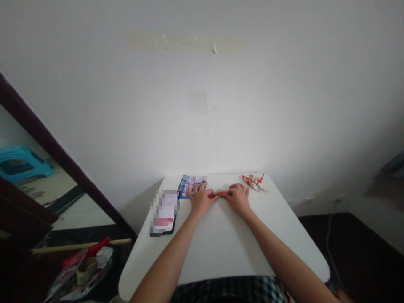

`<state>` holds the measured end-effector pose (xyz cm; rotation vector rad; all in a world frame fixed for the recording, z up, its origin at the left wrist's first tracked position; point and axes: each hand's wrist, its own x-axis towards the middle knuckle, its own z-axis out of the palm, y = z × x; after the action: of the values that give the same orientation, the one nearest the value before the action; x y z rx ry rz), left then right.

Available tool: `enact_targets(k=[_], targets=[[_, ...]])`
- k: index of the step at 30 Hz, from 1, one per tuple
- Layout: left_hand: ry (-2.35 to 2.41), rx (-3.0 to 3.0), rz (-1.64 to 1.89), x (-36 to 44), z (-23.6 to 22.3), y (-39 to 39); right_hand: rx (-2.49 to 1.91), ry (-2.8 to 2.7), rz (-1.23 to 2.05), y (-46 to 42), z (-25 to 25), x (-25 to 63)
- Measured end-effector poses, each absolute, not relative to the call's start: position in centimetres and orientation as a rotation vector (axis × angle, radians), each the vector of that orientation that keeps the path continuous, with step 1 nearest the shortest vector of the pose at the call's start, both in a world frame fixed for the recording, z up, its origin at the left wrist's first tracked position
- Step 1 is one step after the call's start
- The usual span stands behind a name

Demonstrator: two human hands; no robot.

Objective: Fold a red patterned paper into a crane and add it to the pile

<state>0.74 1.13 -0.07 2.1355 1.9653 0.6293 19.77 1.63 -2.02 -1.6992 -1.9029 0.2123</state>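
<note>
A narrow red strip (218, 194), which looks like folded paper, lies across the far middle of the table between my two hands. My left hand (201, 198) is closed on its left end, with some fingers reaching over a blue printed booklet (186, 185). At the strip's right end, my right hand (239, 198) pinches it with thumb and fingertips. A bit of green shows just under the strip. Beyond my right hand sits a red-and-white folded paper figure (254, 182) with pointed tips.
A phone (164, 212), its screen blurred out, lies left of my left forearm. The white table (221, 248) stands against a wall (252, 105). On the floor at left are a bin with a plastic bag (82, 269) and a stick (120, 242). A mirror reflects a blue stool (28, 162).
</note>
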Motion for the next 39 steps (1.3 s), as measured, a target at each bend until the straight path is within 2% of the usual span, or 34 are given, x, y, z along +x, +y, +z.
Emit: enact_targets(k=[39], targets=[[1.980,2.183,0.568,1.15,-0.10,1.44,-1.796,-1.795,0.271,1.16,-1.53,18.96]])
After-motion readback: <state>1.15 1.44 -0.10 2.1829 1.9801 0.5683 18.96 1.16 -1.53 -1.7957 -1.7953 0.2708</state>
